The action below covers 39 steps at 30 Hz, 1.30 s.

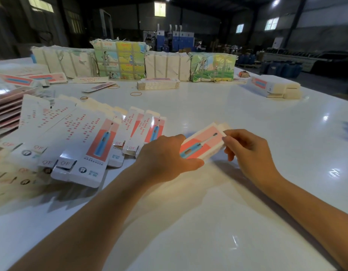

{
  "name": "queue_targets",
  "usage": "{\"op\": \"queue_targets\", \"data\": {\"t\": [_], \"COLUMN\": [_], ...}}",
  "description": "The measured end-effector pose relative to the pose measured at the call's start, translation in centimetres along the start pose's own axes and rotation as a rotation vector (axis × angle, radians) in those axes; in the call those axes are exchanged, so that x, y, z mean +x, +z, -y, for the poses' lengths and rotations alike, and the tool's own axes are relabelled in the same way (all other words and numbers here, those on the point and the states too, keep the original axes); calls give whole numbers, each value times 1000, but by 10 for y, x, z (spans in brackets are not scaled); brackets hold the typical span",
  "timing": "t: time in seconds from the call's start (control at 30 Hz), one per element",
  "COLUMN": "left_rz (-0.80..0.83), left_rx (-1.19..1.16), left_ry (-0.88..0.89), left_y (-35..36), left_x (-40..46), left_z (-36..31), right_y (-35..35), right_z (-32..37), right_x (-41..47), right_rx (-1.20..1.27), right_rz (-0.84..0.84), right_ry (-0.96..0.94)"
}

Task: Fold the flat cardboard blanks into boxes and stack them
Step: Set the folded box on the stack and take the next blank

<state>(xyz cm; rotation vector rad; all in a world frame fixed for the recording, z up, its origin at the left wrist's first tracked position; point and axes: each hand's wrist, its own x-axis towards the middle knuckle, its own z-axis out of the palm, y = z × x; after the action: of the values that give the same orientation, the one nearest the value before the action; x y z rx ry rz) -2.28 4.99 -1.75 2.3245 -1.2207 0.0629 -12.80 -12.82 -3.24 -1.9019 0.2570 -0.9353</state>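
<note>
Closest to us, our two bare arms reach out over the white worktop (247,106). Our left hand (165,155) curls its fingers and thumb around the near end of one box (202,144), and our right hand (245,149) pinches the far end with its fingertips. The box hangs a little above the worktop, near the middle of it, and shows a pink panel with a blue toothbrush picture. It looks partly puffed open, so we think we are in the middle of folding it, with the end flaps still to tuck in. Toward the left edge lies a big spread of flat blanks (79,141), fanned over one another, so a lot of folding is left. We cannot see a neat stack of finished boxes close to us. A small stack of boxes (274,87) sits near the far right edge, but we cannot tell if those are done. Farther out, a few rubber bands (135,93) lie loose, and a low pile of blanks (158,83) sits behind them. Along the far edge stand wrapped bundles (119,59), some white and some with bright pictures. Past the worktop the room is a big, dim hall with small bright windows and blue machines (177,39) at the back.
</note>
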Motion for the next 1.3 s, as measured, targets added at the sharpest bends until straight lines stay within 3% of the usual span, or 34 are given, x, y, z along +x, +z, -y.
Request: {"op": "queue_targets", "data": {"t": [0.17, 0.37, 0.5, 0.67, 0.73, 0.83, 0.87, 0.9, 0.97, 1.03, 1.1, 1.2, 1.23, 1.3], "left_rz": [-12, 57, -21, -33, -73, -144, -170, -193, -211, -202, -225, -342, -388, -440], "left_rx": [69, 151, 290, 298, 291, 211, 182, 160, 142, 169, 221, 282, 310, 344], "left_ry": [105, 30, 26, 38, 60, 78, 84, 93, 124, 153, 168, 205, 240, 289], "left_y": [5, 5, 18, 13, 10, 3, 0, -2, -3, 0, 3, 7, 8, 9], "left_x": [-3, -5, -2, -3, -3, -2, -2, -3, -3, -4, -4, -7, -7, -8], "left_z": [1, -9, -21, -14, -13, -12, -11, -12, -14, -20, -26, -29, -30, -32], "right_y": [2, 6, 12, 12, 11, 3, 0, -2, -3, -2, 2, 11, 12, 13], "right_z": [-5, 1, 5, 6, 7, 8, 6, 7, 11, 13, 14, 10, 8, 9], "right_x": [1, -3, -11, -14, -14, -7, -3, 0, 4, 3, -2, -15, -18, -23], "right_rx": [0, -174, -260, -252, -287, -496, -492, -377, 178, 501, 401, -119, -287, -384], "right_rz": [104, 135, 214, 275, 232, -12, -74, -72, 136, 322, 383, 264, 222, 218], "right_ry": [75, 2, -60, -59, -121, -320, -283, -145, 266, 463, 349, -24, -100, -150]}}
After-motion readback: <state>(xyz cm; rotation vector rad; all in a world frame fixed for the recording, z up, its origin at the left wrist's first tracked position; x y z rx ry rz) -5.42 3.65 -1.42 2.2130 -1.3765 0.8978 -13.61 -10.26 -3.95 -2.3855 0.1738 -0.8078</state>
